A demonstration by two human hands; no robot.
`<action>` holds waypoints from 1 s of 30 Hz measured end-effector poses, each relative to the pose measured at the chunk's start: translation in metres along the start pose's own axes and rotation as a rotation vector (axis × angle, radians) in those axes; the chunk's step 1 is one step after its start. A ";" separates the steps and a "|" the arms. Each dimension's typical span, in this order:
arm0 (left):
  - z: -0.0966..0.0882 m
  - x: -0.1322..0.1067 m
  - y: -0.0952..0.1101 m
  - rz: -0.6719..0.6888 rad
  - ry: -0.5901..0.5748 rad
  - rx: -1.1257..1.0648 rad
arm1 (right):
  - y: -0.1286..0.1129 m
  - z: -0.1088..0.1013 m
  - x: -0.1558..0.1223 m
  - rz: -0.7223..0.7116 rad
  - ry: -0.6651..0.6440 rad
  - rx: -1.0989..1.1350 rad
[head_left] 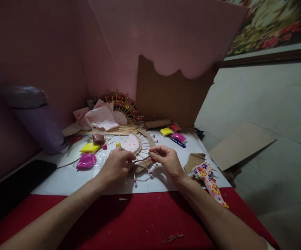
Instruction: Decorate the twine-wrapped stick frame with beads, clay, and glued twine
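A thin brown strand [142,159] stretches between my two hands. My left hand [117,162] pinches its left end, and my right hand [166,160] pinches the other between thumb and fingers. Right under the strand lies a half-round craft piece [148,139] with a twine-wrapped rim, thin stick spokes and small coloured balls on the stick tips. Its inner half-circle [131,143] is covered in pale pink dotted cloth. My fingers hide part of the rim. What the strand is made of, I cannot tell for sure.
Yellow clay [90,148], magenta clay [86,161] and a brown packet [98,139] lie left. Behind are sticks [124,130], a twine roll [157,124] and a decorated half-round piece [133,113]. At right are a cutter [178,142] and a flowered cloth shape [211,184].
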State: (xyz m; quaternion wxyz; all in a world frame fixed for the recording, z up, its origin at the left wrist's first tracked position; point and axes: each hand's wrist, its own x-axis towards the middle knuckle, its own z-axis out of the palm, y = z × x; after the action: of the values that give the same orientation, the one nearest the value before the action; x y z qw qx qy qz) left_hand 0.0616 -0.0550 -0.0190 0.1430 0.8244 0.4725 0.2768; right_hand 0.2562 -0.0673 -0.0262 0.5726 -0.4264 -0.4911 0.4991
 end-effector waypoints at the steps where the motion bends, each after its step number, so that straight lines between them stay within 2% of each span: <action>1: 0.000 0.000 0.000 0.012 -0.002 0.005 | 0.000 0.000 0.000 -0.002 0.001 -0.001; 5: -0.002 0.000 -0.001 0.055 -0.042 0.009 | 0.000 0.000 -0.001 -0.005 0.000 0.000; 9: -0.003 0.000 -0.001 0.095 -0.026 0.018 | -0.002 0.000 -0.001 -0.004 0.016 -0.013; 16: -0.008 -0.002 0.000 0.110 -0.077 0.017 | -0.002 -0.002 -0.001 -0.006 0.026 -0.025; 23: -0.011 -0.005 -0.001 0.221 -0.083 0.001 | -0.002 -0.001 -0.002 -0.020 0.025 -0.032; 30: -0.005 0.000 0.001 0.162 -0.026 -0.034 | -0.003 -0.001 -0.001 -0.046 0.014 -0.028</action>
State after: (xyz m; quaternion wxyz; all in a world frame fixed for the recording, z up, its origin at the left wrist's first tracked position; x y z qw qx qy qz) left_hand 0.0589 -0.0557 -0.0147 0.1404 0.8608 0.3977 0.2849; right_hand 0.2573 -0.0692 -0.0232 0.5813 -0.4264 -0.5039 0.4757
